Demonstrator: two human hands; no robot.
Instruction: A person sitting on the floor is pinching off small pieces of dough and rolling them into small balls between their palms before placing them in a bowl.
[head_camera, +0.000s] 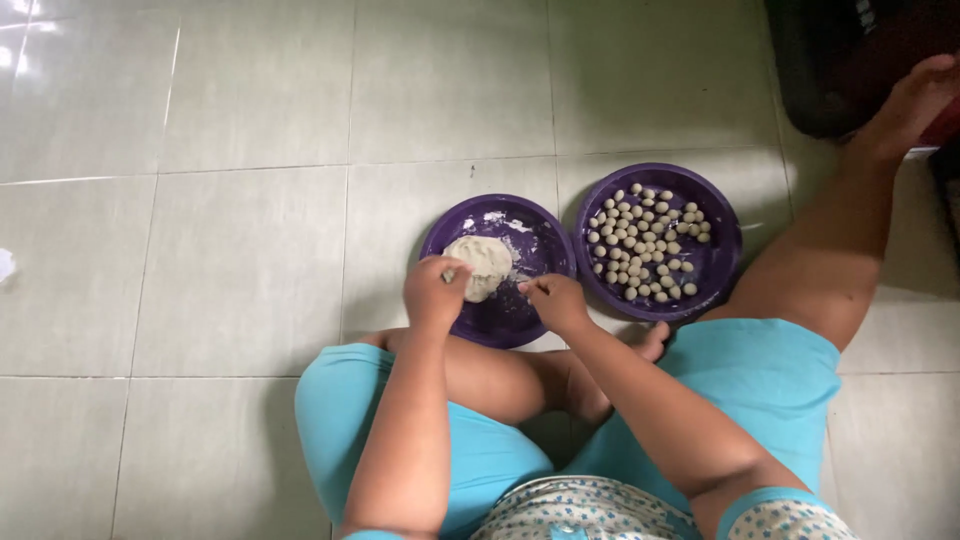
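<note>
I have the lump of pale dough in sight, sitting in the purple plate on the tiled floor, a little toward the plate's far-left side, with smears of flour around it. The left hand is curled over the near-left edge of the dough, fingers pinching into it, so I read it as grasping dough. The right hand sits just right of the dough, fingertips drawn together; it looks pinched on a small bit, but I cannot tell for sure what, if anything, is between them.

My judgement: the step in hand is pulling a small piece off the lump and rounding it. The next move calls for a light, even pinch and a roll between the fingertips, so the piece matches the others in size.

Just right of the dough plate, almost touching it, is a second purple plate, and it carries a good heap of small pale dough balls, clustered toward its left and middle, with bare rim on the right side.

Nearer than the dough plate are the person's folded legs in turquoise shorts. Far right of it, one leg stretches out toward a dark object at the corner.
</note>
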